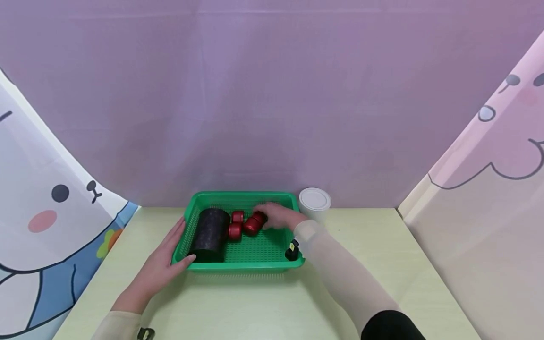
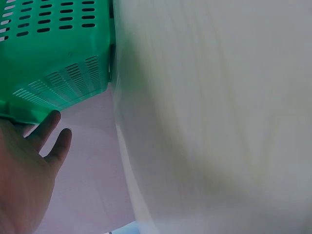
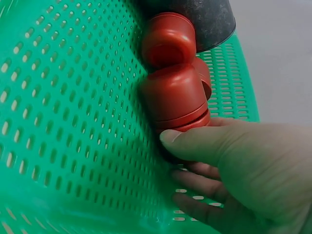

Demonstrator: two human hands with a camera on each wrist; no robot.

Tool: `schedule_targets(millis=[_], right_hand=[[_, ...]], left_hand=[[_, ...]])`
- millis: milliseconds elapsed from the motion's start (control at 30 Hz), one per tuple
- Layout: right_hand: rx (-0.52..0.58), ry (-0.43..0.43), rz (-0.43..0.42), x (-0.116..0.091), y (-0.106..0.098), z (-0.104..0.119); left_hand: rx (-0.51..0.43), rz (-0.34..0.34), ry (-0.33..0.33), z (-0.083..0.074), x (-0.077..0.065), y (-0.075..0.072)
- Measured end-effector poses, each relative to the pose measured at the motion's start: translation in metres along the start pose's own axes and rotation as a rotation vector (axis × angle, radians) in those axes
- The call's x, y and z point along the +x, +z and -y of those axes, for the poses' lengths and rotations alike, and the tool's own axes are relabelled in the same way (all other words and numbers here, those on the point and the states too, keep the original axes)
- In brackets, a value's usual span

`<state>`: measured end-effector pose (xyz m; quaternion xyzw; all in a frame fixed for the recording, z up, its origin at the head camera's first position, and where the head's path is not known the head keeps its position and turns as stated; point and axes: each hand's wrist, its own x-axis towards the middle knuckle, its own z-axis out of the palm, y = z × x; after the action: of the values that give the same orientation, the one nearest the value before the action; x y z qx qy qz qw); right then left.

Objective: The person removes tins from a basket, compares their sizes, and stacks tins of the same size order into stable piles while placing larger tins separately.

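Head: we see green basket [image 1: 250,266]; left hand [image 1: 163,266] spread along rim, 8 o'clock; right hand [image 1: 278,216] inside, 2 o'clock, pinching red container [image 1: 252,225]. Black cylinder [image 1: 211,233] at 9, two red pieces [image 1: 235,231] beside it; white can [image 1: 315,200] outside, 2 o'clock.

Left wrist: we see parted fingers [image 2: 59,148], basket at 10.

Right wrist: thumb on red container, cylinder at 1.

- Head view: bright, even light; soft shadows on the surface [image 1: 255,304] near the basket [image 1: 246,266]
- Left wrist view: hazy, surface edge bowed
- Right wrist view: dimmer, highlights on the red jars [image 3: 176,92]
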<state>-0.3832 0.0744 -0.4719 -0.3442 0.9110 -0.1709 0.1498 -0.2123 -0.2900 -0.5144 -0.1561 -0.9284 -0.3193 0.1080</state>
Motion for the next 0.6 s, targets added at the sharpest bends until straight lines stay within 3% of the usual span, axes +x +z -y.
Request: schedule_targets(millis=[600], right_hand=[[0.011, 0.022, 0.022, 0.0018, 0.0018, -0.0024]], left_hand=[[0.007, 0.003, -0.004, 0.0070, 0.0014, 0.0039]])
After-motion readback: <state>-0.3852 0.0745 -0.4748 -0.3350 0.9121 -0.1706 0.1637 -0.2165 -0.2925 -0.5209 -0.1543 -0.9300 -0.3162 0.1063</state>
